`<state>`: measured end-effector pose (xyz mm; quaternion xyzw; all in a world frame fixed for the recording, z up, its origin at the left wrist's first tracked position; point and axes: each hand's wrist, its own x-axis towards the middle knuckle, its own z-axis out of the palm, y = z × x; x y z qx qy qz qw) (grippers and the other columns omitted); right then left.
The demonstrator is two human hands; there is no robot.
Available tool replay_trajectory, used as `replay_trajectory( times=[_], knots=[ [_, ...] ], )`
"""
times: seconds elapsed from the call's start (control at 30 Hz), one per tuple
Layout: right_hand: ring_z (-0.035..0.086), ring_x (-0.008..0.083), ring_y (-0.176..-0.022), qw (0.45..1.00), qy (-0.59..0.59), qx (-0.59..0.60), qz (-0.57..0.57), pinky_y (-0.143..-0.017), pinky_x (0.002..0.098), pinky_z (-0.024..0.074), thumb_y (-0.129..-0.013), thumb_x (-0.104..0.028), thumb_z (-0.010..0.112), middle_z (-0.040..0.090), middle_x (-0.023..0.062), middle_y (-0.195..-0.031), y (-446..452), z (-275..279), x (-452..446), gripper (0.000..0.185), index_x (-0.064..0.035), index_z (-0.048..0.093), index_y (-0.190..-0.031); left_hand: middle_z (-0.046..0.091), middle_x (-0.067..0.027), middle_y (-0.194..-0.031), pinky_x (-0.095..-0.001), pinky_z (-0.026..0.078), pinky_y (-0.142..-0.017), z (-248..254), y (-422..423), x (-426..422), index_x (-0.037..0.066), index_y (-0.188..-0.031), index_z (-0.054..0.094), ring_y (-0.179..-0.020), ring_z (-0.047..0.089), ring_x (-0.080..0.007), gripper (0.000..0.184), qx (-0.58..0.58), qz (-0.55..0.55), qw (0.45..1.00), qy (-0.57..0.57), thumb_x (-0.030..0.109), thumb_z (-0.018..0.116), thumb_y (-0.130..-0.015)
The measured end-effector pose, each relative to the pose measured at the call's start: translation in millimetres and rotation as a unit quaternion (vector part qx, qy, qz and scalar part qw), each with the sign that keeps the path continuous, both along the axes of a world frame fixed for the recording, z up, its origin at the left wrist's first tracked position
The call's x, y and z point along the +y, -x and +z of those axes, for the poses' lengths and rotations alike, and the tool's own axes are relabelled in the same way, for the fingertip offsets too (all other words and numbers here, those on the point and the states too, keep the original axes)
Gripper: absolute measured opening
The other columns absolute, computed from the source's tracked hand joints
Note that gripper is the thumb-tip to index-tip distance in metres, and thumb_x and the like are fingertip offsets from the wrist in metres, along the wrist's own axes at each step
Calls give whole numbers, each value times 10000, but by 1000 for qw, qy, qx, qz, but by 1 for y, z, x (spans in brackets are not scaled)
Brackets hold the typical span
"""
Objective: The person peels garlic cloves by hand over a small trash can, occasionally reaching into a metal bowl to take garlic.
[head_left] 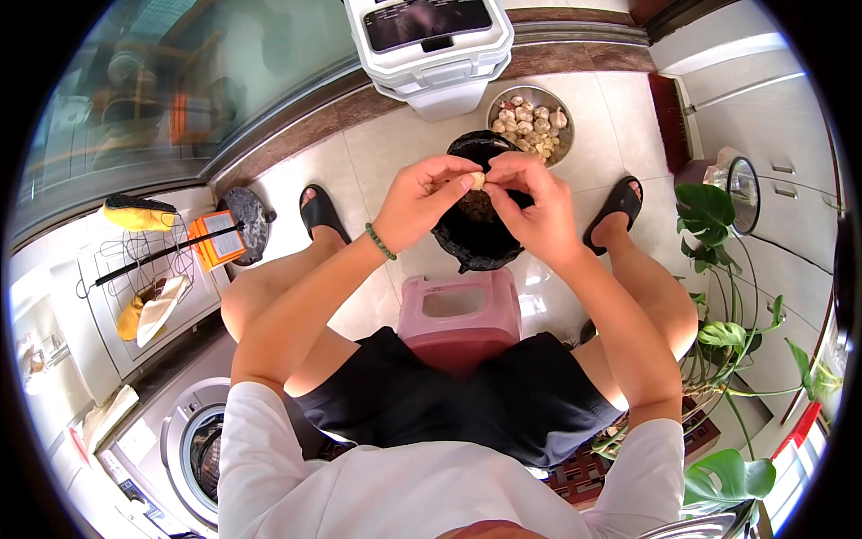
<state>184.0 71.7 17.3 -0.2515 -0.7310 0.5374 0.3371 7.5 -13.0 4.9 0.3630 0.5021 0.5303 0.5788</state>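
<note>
Between the fingertips of both hands is a small pale garlic piece, held above a bin lined with a black bag. My left hand pinches it from the left, with a green bead bracelet on the wrist. From the right, my right hand closes thumb and fingers on the same piece. Dark scraps lie inside the bin. Just behind the bin, a metal bowl holds several whole garlic bulbs and loose pale cloves.
A pink plastic stool stands between my legs. A white lidded container is beyond the bin. Leafy plants and cabinets are at the right; a wire rack and a washing machine are at the left.
</note>
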Motion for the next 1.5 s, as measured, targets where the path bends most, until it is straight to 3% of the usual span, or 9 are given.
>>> replay_trajectory(
  times=[0.1,0.37,0.8,1.1,1.27,1.33,1.37,1.43,1.5],
  knots=[
    [675,160,-840,1000,26,0,5,-748,291,562,-838,92,624,656,84,-928,1,3,-1,318,-38,562,-1122,678,-42,-1031,-246,497,-860,1,1,1,-23,-1136,632,-954,618,-92,227,7,-13,1000,15,108,598,-954],
    [666,261,-789,993,-116,-14,32,-664,328,535,-821,71,634,653,99,-941,1,5,5,354,-69,571,-1140,697,-76,-1000,-243,511,-845,6,5,2,-55,-1105,657,-930,641,-106,240,-14,-25,998,51,117,624,-940],
    [664,275,-787,995,-95,-26,30,-654,347,540,-820,56,644,650,93,-947,0,1,3,382,-88,552,-1162,697,-74,-989,-245,508,-852,15,9,6,-45,-1140,643,-916,643,-111,266,4,-67,994,89,128,624,-939],
    [666,274,-787,991,-128,-17,27,-657,350,537,-824,49,641,664,89,-934,0,3,8,319,-85,592,-1108,683,-80,-1037,-272,499,-891,10,7,7,-41,-1145,625,-968,635,-133,266,-28,-78,994,66,146,597,-959],
    [654,305,-800,991,-116,-58,44,-659,379,517,-847,37,602,647,100,-926,-1,1,5,262,-81,539,-1071,681,-69,-1025,-281,484,-927,20,5,9,-42,-1149,618,-998,630,-139,272,-11,-81,991,105,155,588,-964],
    [653,311,-802,989,-116,-80,46,-659,385,516,-848,36,596,643,99,-924,-2,0,3,253,-79,521,-1060,675,-27,-977,-221,497,-740,17,3,9,-1,-1138,628,-830,608,-74,259,-8,-51,991,124,190,587,-968],
    [652,317,-803,987,-117,-101,49,-659,391,516,-850,35,590,639,98,-921,-3,0,2,245,-76,503,-1049,675,-27,-977,-221,497,-740,14,5,9,-1,-1138,628,-830,608,-74,259,-8,-51,991,124,190,587,-968],
    [649,319,-796,988,-105,-99,53,-658,393,514,-849,35,589,635,97,-909,-3,0,1,241,-73,497,-1045,658,14,-950,-178,369,-526,7,10,8,56,-1142,625,-628,463,-8,247,-59,-39,981,180,231,577,-975],
    [646,321,-789,989,-92,-98,57,-657,394,513,-849,34,588,631,96,-897,-3,-2,1,237,-69,492,-1040,652,23,-957,-183,298,-491,1,9,7,75,-1158,611,-585,383,-2,250,-89,-26,980,178,242,572,-977]
  ],
)
